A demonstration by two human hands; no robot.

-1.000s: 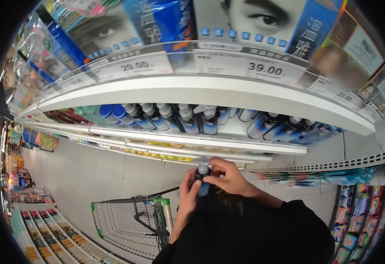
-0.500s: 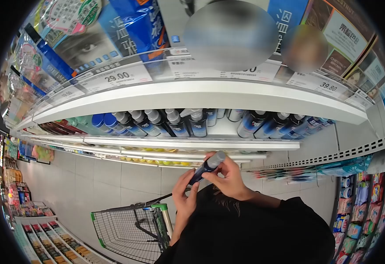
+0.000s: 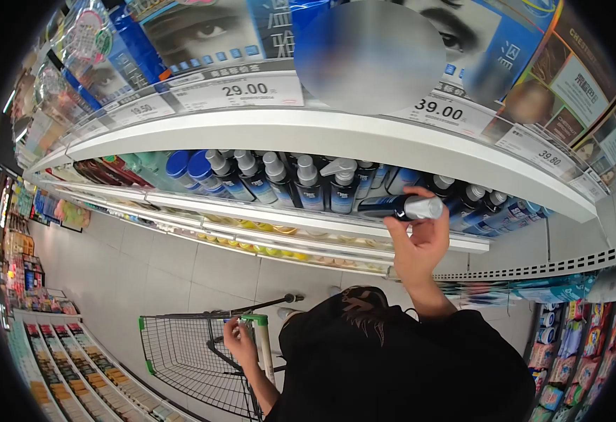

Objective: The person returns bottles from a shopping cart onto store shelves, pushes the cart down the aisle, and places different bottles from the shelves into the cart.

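Note:
My right hand point(image 3: 424, 243) is closed around a dark blue bottle with a silver cap point(image 3: 425, 208). The bottle lies tilted nearly sideways at the front edge of a shelf, its base pointing left toward the row of bottles. Behind it stand several dark spray bottles point(image 3: 308, 186) with grey tops, some partly hidden by the hand. Lower down, my left hand point(image 3: 241, 343) hangs beside the green-trimmed handle of a shopping cart point(image 3: 181, 352). Its fingers are loosely bent and slightly apart, with nothing visible in them.
Above the bottles, a white shelf edge point(image 3: 308, 130) juts out, carrying price tags point(image 3: 245, 91) and boxed goods. Blue-lidded containers point(image 3: 188, 165) stand left of the bottles. A perforated metal strip point(image 3: 533, 267) runs at the right. Another display rack point(image 3: 76, 366) is at lower left.
The bottle was held in both hands before my body. My right hand has carried it up and right to the shelf, while my left hand let go and dropped toward the cart.

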